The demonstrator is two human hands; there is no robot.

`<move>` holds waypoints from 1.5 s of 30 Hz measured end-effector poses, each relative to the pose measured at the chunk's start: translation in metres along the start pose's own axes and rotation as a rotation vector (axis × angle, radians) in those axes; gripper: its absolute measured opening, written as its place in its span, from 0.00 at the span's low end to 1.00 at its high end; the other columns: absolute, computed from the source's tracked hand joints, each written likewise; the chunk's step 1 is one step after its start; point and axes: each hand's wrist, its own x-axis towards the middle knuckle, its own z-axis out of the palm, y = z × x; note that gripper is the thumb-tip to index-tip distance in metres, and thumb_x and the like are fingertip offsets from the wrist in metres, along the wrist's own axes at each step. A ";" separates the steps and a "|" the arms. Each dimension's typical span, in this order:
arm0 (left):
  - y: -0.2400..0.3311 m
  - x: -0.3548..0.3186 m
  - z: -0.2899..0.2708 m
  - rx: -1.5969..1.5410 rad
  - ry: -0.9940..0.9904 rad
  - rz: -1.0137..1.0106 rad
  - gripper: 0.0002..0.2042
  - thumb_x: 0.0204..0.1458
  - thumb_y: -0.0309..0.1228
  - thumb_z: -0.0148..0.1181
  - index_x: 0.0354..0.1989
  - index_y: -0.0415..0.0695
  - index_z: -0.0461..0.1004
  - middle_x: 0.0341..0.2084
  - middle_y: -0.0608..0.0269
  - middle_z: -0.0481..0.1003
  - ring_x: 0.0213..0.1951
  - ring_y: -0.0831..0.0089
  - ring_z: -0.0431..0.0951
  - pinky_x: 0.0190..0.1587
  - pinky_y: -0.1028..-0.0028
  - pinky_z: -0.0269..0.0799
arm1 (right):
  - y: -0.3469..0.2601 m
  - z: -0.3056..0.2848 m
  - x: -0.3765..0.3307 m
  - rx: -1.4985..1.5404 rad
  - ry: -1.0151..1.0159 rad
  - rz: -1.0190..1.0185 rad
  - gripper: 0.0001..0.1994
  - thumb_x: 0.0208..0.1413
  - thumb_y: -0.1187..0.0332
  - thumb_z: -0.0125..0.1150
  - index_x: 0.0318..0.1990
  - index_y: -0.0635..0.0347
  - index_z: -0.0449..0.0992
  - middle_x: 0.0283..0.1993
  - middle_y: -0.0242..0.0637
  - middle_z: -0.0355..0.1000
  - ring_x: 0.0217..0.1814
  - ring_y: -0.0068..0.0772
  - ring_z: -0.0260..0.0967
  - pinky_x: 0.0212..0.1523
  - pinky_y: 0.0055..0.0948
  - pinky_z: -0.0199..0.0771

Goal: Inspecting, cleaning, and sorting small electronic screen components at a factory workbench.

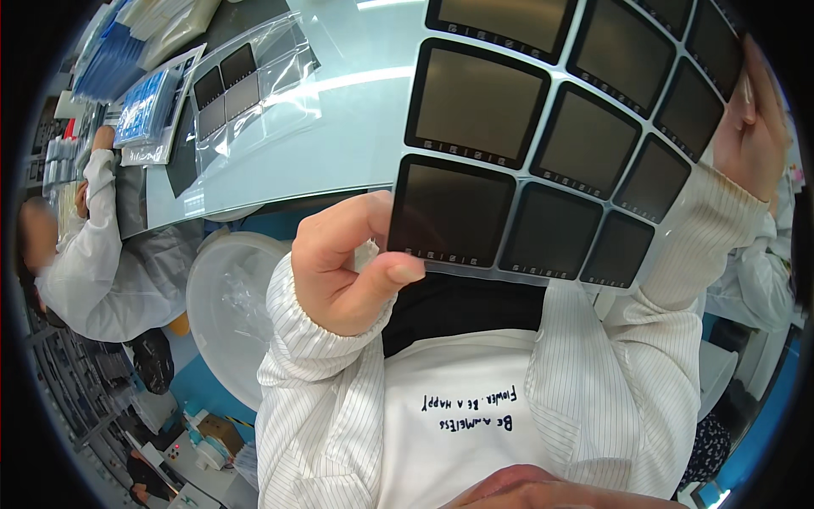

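Note:
A pale sheet bearing rows of dark, black-bordered square panels is raised over the table's near edge, filling the upper right of the view. My left hand pinches its lower left corner, thumb on the front face and fingers going behind. At the sheet's right edge, my right hand grips the side; some of its fingers are hidden. The top of the sheet runs out of the picture.
On the glass-topped table lies a clear plastic bag near several dark square panels. Blue packets and piled plastic sleeves stand at far left. A white bin sits below the table edge; a co-worker is at left.

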 end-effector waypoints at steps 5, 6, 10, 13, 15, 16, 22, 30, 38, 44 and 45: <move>0.000 -0.006 -0.003 -0.107 0.045 -0.135 0.08 0.52 0.29 0.58 0.28 0.35 0.72 0.19 0.62 0.73 0.18 0.78 0.69 0.22 0.81 0.63 | 0.054 0.027 -0.006 -0.881 0.352 -0.601 0.16 0.59 0.76 0.45 0.55 0.69 0.67 0.55 0.39 0.67 0.25 0.10 0.57 0.30 0.03 0.56; -0.003 -0.005 -0.008 -0.108 -0.068 -0.141 0.07 0.51 0.27 0.58 0.28 0.35 0.73 0.20 0.60 0.73 0.19 0.76 0.71 0.23 0.79 0.65 | 0.053 0.013 -0.003 -0.855 0.317 -0.525 0.16 0.59 0.76 0.46 0.54 0.69 0.67 0.53 0.39 0.68 0.24 0.09 0.56 0.28 0.03 0.56; -0.029 -0.002 -0.007 -0.283 -0.408 0.125 0.03 0.50 0.23 0.56 0.27 0.36 0.74 0.24 0.56 0.75 0.22 0.66 0.75 0.25 0.74 0.69 | 0.088 -0.014 0.023 -0.732 0.153 -0.207 0.15 0.56 0.75 0.51 0.51 0.70 0.69 0.46 0.36 0.71 0.20 0.08 0.54 0.22 0.05 0.52; -0.031 0.003 0.004 -0.283 -0.440 0.222 0.04 0.47 0.22 0.53 0.29 0.38 0.75 0.26 0.54 0.75 0.26 0.54 0.75 0.32 0.70 0.71 | 0.147 -0.007 0.024 -0.617 0.008 0.049 0.15 0.55 0.75 0.54 0.50 0.70 0.70 0.41 0.34 0.73 0.17 0.07 0.53 0.18 0.06 0.49; -0.034 0.002 0.009 -0.273 -0.350 0.325 0.05 0.47 0.23 0.53 0.29 0.39 0.75 0.26 0.54 0.75 0.27 0.53 0.75 0.32 0.71 0.71 | 0.161 -0.005 0.022 -0.598 -0.050 0.139 0.14 0.54 0.73 0.56 0.47 0.72 0.71 0.34 0.30 0.73 0.14 0.08 0.51 0.16 0.07 0.47; -0.036 0.000 0.008 -0.267 -0.415 0.317 0.05 0.46 0.23 0.54 0.29 0.39 0.75 0.25 0.55 0.74 0.26 0.55 0.75 0.31 0.70 0.71 | 0.171 -0.001 0.022 -0.655 -0.037 0.175 0.14 0.54 0.72 0.57 0.46 0.72 0.71 0.30 0.27 0.71 0.14 0.07 0.50 0.16 0.08 0.46; -0.036 -0.001 0.002 -0.130 -0.662 0.250 0.08 0.38 0.20 0.61 0.29 0.41 0.75 0.16 0.60 0.70 0.18 0.62 0.72 0.20 0.68 0.67 | 0.210 0.011 0.041 -0.674 -0.027 0.312 0.16 0.54 0.72 0.58 0.48 0.73 0.70 0.30 0.25 0.69 0.15 0.07 0.49 0.16 0.08 0.46; -0.023 -0.003 -0.036 0.391 -0.242 0.354 0.07 0.42 0.19 0.57 0.31 0.35 0.77 0.21 0.59 0.73 0.20 0.71 0.75 0.21 0.78 0.68 | 0.185 -0.023 0.049 -0.496 0.142 0.181 0.15 0.56 0.73 0.54 0.49 0.71 0.69 0.31 0.25 0.70 0.17 0.08 0.51 0.14 0.09 0.44; -0.013 -0.018 -0.017 0.160 0.384 -0.082 0.18 0.36 0.16 0.66 0.40 0.35 0.75 0.28 0.57 0.78 0.30 0.70 0.80 0.35 0.80 0.74 | 0.136 -0.036 0.038 -0.490 0.102 0.008 0.13 0.57 0.75 0.53 0.48 0.72 0.70 0.31 0.28 0.71 0.18 0.08 0.52 0.14 0.08 0.48; -0.020 -0.012 -0.031 0.294 0.075 0.098 0.13 0.36 0.14 0.61 0.33 0.38 0.77 0.35 0.51 0.77 0.31 0.69 0.79 0.36 0.77 0.75 | 0.126 -0.022 0.027 -0.444 0.148 -0.108 0.15 0.57 0.76 0.51 0.51 0.74 0.67 0.39 0.36 0.73 0.19 0.11 0.53 0.18 0.06 0.51; -0.020 -0.011 -0.030 0.266 0.080 0.077 0.14 0.31 0.13 0.60 0.29 0.43 0.79 0.40 0.52 0.74 0.38 0.65 0.76 0.37 0.74 0.75 | 0.122 -0.017 0.023 -0.438 0.164 -0.150 0.15 0.58 0.76 0.50 0.52 0.74 0.66 0.43 0.38 0.73 0.20 0.11 0.53 0.19 0.06 0.52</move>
